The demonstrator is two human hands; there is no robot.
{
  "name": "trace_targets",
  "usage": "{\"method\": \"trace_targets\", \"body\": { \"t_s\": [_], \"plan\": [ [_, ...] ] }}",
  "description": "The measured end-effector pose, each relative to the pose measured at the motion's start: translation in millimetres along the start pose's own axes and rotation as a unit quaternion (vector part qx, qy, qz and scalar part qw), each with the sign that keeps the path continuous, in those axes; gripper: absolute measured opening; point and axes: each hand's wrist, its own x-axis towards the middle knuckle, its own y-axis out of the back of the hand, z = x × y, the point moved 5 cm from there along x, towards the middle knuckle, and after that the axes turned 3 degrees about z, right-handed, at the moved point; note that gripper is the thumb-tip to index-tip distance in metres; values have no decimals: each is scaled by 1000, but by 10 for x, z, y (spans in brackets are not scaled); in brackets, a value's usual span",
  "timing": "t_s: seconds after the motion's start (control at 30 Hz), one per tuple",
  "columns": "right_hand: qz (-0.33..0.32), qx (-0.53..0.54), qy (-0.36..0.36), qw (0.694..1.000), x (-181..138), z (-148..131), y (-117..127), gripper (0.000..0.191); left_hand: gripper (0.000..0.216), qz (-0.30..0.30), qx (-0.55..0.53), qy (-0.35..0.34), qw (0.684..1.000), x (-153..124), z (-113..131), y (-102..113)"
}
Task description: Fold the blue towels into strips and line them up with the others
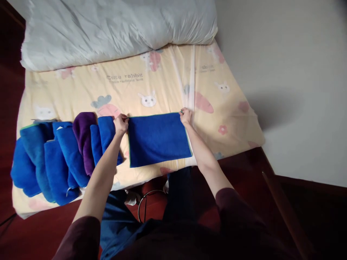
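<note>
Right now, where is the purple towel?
In the head view the purple towel lies left of centre on the bed, tucked among the rolled blue towels, just left of the left hand pinching the flat blue towel.

Both arms reach forward, bare from the elbows down (dark sleeves bunched above) — the left hand (120,123) and right hand (185,116) set level and well apart. Each hand is closed in a pinch, knuckles up, wrists straight — elbows only slightly bent.
</note>
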Motion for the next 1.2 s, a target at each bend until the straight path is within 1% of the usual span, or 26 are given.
{"method": "trace_targets", "body": {
  "t_s": [0.03,0.1,0.13,0.17,0.23,0.3,0.33,0.4,0.47,0.57,0.63,0.7,0.8,0.9,0.97,1.03,1.13,1.2],
  "plan": [
    [14,-9,17,1000,-64,-57,28,37,33,17,22,-16,999,-73,47,14],
    [36,-22,75,996,-251,-251,51,48,44,46,64,-67,995,-280,204,0],
    [36,-25,113,993,-379,-384,23,51,48,46,77,-103,991,-409,313,-51],
    [26,-26,152,988,-527,-530,-38,53,53,31,81,-143,986,-549,433,-136],
    [-23,-27,229,973,-865,-822,-249,56,59,-21,74,-214,974,-827,663,-377],
    [-72,-34,279,957,-1184,-1033,-501,57,63,-56,71,-240,966,-1034,807,-617],
    [-91,-41,285,953,-1304,-1084,-614,57,64,-63,71,-242,966,-1095,835,-711],
    [-110,-53,281,952,-1439,-1086,-764,58,65,-63,71,-236,967,-1134,813,-813],
    [-111,-59,272,954,-1442,-988,-790,59,65,-51,69,-225,970,-1083,709,-793],
    [-102,-60,262,958,-1282,-738,-657,65,67,-26,76,-187,979,-925,472,-630],
    [-95,-66,240,964,-1123,-530,-522,67,68,-15,80,-162,984,-829,327,-524],
    [-86,-76,215,970,-959,-318,-393,68,69,-10,78,-150,986,-765,228,-467],
    [-79,-82,187,976,-734,-49,-265,71,71,-12,77,-151,986,-716,156,-455],
    [-81,-73,166,980,-576,72,-216,72,73,-21,71,-156,985,-690,164,-449],
    [-73,-66,162,982,-568,8,-205,73,74,-28,66,-148,986,-703,224,-430],
    [-58,-69,180,979,-693,-182,-215,73,74,-31,65,-149,986,-787,354,-428],
    [-56,-87,233,967,-1144,-563,-314,70,72,-45,63,-194,978,-1095,646,-535],
    [-82,-94,257,958,-1525,-748,-440,65,70,-70,53,-220,972,-1368,797,-683]
  ]
}}
